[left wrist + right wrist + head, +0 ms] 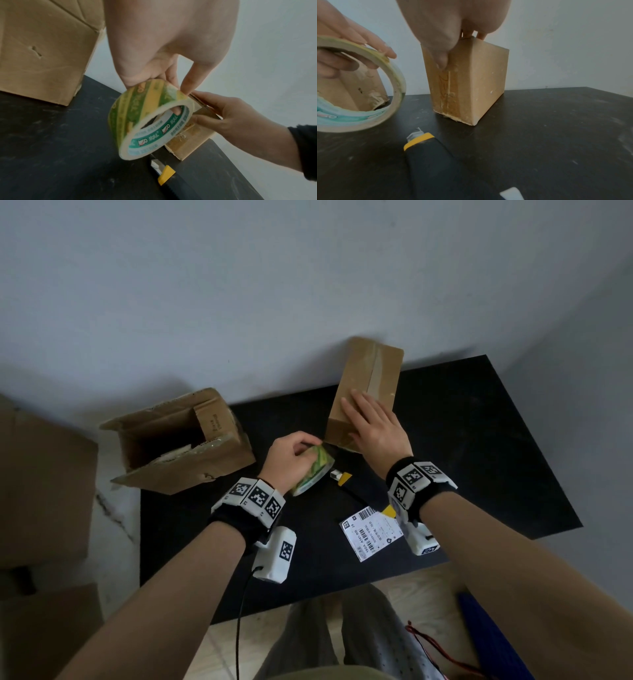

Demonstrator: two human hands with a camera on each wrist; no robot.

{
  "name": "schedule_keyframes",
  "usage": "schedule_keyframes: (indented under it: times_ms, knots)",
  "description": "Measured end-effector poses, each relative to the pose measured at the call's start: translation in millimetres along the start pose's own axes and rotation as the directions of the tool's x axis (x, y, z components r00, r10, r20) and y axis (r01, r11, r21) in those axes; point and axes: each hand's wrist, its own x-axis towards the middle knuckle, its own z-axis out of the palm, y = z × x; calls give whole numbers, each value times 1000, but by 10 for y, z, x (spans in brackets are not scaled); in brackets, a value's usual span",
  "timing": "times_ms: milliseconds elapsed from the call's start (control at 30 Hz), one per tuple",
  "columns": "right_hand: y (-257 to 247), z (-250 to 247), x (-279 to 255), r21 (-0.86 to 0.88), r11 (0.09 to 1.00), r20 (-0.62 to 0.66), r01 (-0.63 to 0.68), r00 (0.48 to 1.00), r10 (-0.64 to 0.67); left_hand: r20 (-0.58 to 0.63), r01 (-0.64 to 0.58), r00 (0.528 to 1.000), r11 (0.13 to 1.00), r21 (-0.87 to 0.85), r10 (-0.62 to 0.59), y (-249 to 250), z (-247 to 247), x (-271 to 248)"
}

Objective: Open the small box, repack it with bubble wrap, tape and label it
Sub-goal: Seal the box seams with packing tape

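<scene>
Two cardboard boxes stand on the black surface [479, 446]: one small box [363, 392], closed and taped, and one open box [191, 453] left of it. The right hand [375, 428] lies flat atop the small box, thumb down its side. The left hand [291, 453] grips one tape roll [149, 119] just beside the small box. One utility knife [426, 155] and one shipping label [371, 532] lie nearer the person.

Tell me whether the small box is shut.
Shut: the small box stands on end, flaps closed, tape strip along its seam, right hand steadying it.
</scene>
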Motion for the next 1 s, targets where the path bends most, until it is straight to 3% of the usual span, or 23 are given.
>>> schedule_keyframes:
  times_ms: [100,233,400,500,700,833,1000]
  knots:
    - [-69,-52,-18,49,998,13,-47,999,47,-9,-3,1000,1000,9,3,20,-16,-43]
    - [-297,-196,-86,137,989,-88,-55,994,67,-12,-22,1000,1000,8,22,84,-55,-106]
    - [-527,-302,-181,369,905,102,-212,977,187,-2,-113,994,993,-33,113,177,-91,-195]
    - [-608,-344,-252,426,872,50,-240,969,242,30,-158,987,987,-31,159,242,-130,-274]
    - [-676,-481,-414,557,725,32,-404,883,468,126,-71,989,995,-72,80,310,-234,-428]
    - [-677,-553,-490,632,619,54,-466,823,565,284,-159,948,986,41,141,285,-325,-472]
    - [-681,-641,-494,688,511,50,-515,736,675,186,-222,965,954,202,185,293,-313,-397]
